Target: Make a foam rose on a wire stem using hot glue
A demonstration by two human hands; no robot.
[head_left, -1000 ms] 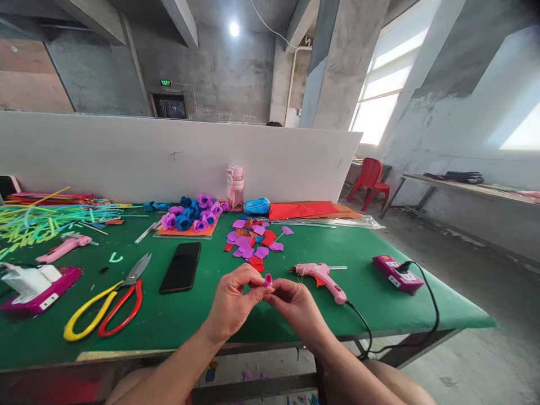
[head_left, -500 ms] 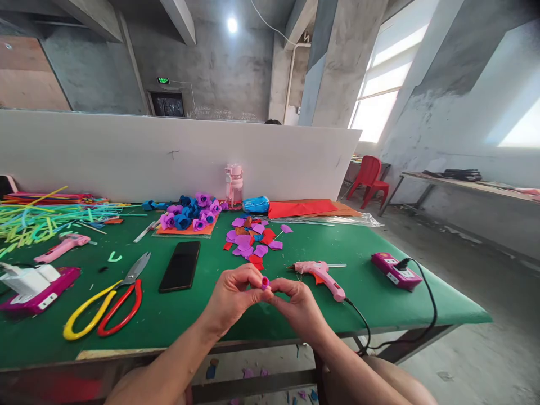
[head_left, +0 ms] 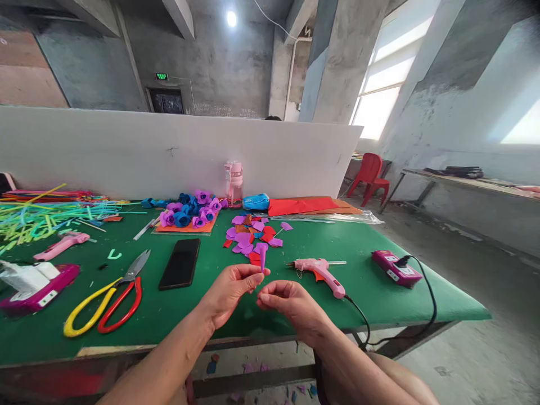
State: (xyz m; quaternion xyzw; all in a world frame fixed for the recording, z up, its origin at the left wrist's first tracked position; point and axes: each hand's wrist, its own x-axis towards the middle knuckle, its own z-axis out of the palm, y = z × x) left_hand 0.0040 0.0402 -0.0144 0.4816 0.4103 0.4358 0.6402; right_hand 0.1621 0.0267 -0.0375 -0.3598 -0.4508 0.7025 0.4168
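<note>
Between the thumb and forefinger of my left hand (head_left: 236, 286) stands a small rolled purple paper cone (head_left: 262, 260), upright. My right hand (head_left: 289, 302) is just to its right and a little lower, apart from the cone, with thumb and fingers pressed together; whether anything is between them is hidden. Beyond the hands lies a loose pile of purple, red, blue and brown paper petals (head_left: 243, 237). A pink glue gun (head_left: 323, 271) rests to the right of my hands, its nozzle pointing left.
Left on the green table (head_left: 367, 242) lie a black phone (head_left: 180, 263), scissors (head_left: 120, 292), a second glue gun (head_left: 63, 246) and a power strip (head_left: 50, 289). Purple and blue paper flowers (head_left: 189, 211) sit farther back by a pink bottle (head_left: 234, 183). Another power strip (head_left: 396, 269) is right.
The purple cone has turned from its open end facing me to standing upright in my left hand. My right hand has come away from it, slightly down.
</note>
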